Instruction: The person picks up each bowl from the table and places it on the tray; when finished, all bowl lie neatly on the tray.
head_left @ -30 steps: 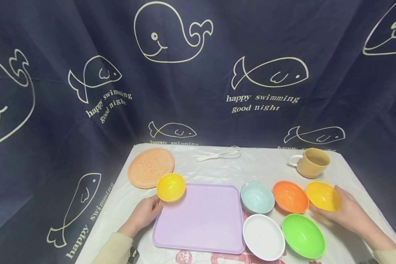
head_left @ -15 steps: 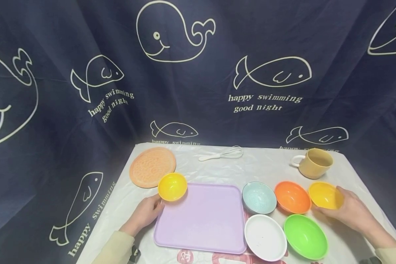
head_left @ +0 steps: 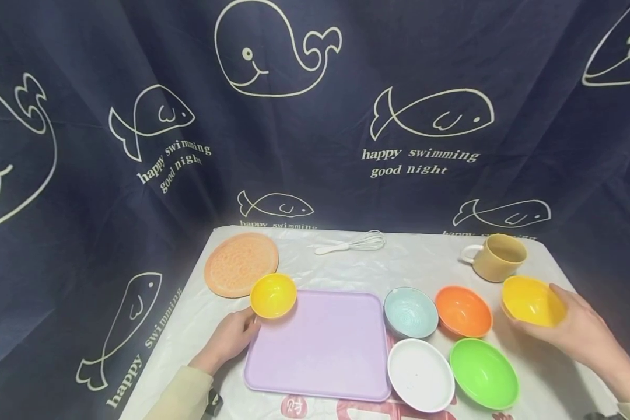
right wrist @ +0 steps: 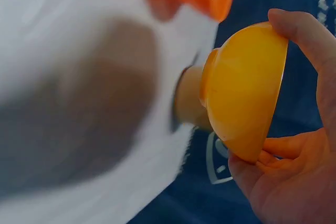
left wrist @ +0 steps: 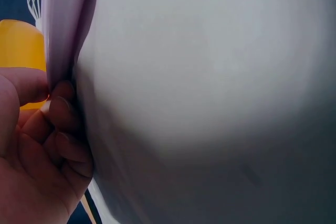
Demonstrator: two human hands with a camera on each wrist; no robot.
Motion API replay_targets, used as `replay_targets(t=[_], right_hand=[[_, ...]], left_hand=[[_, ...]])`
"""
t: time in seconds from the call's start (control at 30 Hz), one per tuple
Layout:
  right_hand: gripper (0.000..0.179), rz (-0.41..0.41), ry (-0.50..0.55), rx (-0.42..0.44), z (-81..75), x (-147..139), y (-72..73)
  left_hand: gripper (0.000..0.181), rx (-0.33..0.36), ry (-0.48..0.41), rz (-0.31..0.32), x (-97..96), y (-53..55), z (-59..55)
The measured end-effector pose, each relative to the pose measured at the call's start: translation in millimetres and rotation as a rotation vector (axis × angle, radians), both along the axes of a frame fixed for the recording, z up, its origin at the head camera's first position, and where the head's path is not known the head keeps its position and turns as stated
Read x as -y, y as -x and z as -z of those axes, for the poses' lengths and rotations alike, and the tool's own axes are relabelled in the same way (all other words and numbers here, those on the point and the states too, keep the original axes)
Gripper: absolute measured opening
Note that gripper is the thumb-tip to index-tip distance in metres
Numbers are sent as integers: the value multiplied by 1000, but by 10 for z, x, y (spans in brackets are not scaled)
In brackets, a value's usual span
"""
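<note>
My right hand (head_left: pixel 577 332) grips a yellow bowl (head_left: pixel 534 300) by its rim, thumb and fingers on opposite sides. In the right wrist view this yellow bowl (right wrist: pixel 244 93) is held clear of the table, its outside facing the camera. My left hand (head_left: pixel 231 335) is at the left edge of a lilac tray (head_left: pixel 320 350). In the left wrist view its thumb and curled fingers pinch the tray edge (left wrist: pixel 65 24). A smaller yellow bowl (head_left: pixel 273 296) sits at the tray's back left corner, close to the left fingers.
Right of the tray stand a light blue bowl (head_left: pixel 410 313), an orange bowl (head_left: pixel 463 311), a white bowl (head_left: pixel 420 376) and a green bowl (head_left: pixel 484 373). Farther back are a mug (head_left: pixel 499 258), a whisk (head_left: pixel 352 243) and a round orange board (head_left: pixel 241 265).
My right hand has lifted the yellow bowl from beside the orange bowl and moved it slightly right. The left hand stays at the tray edge.
</note>
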State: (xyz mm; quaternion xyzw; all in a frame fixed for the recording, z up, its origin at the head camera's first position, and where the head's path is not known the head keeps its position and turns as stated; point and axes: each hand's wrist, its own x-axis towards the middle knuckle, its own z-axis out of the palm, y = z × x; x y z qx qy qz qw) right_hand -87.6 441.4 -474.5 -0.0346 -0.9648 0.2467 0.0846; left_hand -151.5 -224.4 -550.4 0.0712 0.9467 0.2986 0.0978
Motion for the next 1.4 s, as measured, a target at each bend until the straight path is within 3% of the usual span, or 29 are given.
replay_targets(t=[0.2,0.3,0.53,0.7,0.93,1.17,1.4], right_hand=[[101,-98,28,-44,-255,471,83],[110,-147,42,-44,-345,808,96],[123,-283,43,-19,-418,1694,92],[120,-364,48,28,-339,2383,47],[122,-510,112,85,-71,3181,-64],[121,-620,155,118,178,3682,-196],[123,-670,170,213,251,4107,-202]], left_hand=[[28,-2,-2,-1,2,4,-3],[29,-7,4,6,-10,4,-8],[31,9,8,5,-31,5,-29],[32,18,14,4,-34,6,-35],[30,13,14,10,-30,11,-37],[32,6,9,13,-28,3,-34],[25,-8,-5,17,-9,1,-21]])
